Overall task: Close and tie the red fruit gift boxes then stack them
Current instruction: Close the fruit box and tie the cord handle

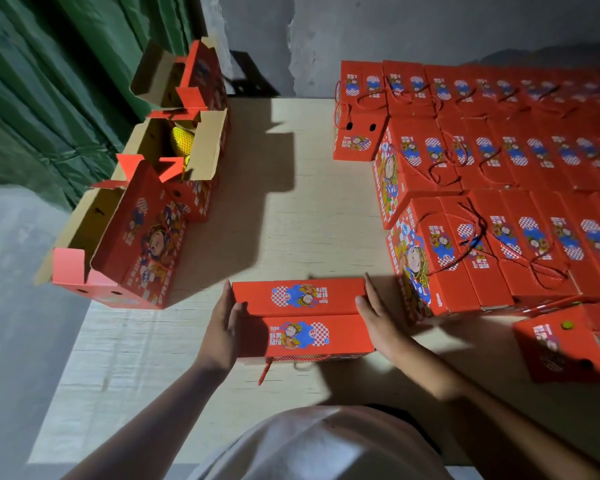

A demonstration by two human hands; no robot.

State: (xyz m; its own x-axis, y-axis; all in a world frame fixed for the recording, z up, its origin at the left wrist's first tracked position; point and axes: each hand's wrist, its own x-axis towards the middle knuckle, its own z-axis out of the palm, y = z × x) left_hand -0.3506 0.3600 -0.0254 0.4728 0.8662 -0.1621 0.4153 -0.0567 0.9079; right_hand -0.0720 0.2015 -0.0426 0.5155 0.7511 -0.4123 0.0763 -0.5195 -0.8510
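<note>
Room: dim space with a grey plastered wall (430, 36) behind and a green tarpaulin (49, 81) hanging at the left.
Surface: a pale wooden surface (291, 209) runs from the person out to the wall, lit from the near side.
Finished stack: rows of closed red gift boxes (499, 174) with red cord handles fill the right side, stacked in tiers; this looks like most of the job.
Open boxes: three open red gift boxes (136, 237) stand in a line along the left edge, flaps up; these are left to close and tie.
Fruit: a yellow fruit in foam netting (182, 143) shows inside the middle open box.
Box in hand: a closed red gift box (302, 317) sits on the near middle of the surface, its red cord (267, 370) hanging loose at the near side, apparently not yet tied.
Left hand (222, 327): flat, fingers straight, pressed on the box's left end.
Right hand (374, 313): flat, fingers straight, pressed on its right end.
</note>
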